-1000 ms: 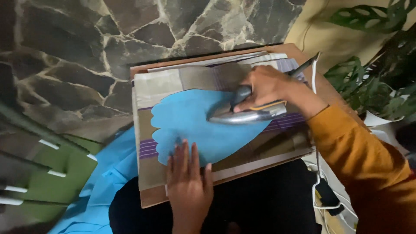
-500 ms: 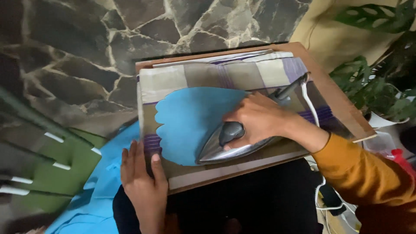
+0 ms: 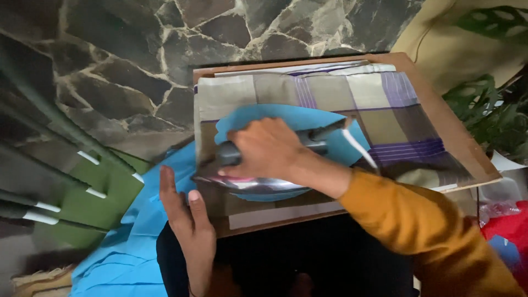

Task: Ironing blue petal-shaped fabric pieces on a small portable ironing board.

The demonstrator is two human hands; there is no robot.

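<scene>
Dim, flat light fills the whole view, with no strong beam and no hard shadows. The lower middle of the frame falls almost black, detail lost there. A soft sheen sits on the metal iron (image 3: 258,184) at centre, the only real glare. The right hand (image 3: 269,148) is slightly smeared, and the upper right corner looks soft and hazy. The stone floor (image 3: 110,66) at upper left stays fairly sharp. The left edge darkens and lines there lean outward.

The iron (image 3: 258,184) sits on the cloth piece (image 3: 286,118), atop the folded fabric (image 3: 341,93) covering the board (image 3: 434,104).
</scene>
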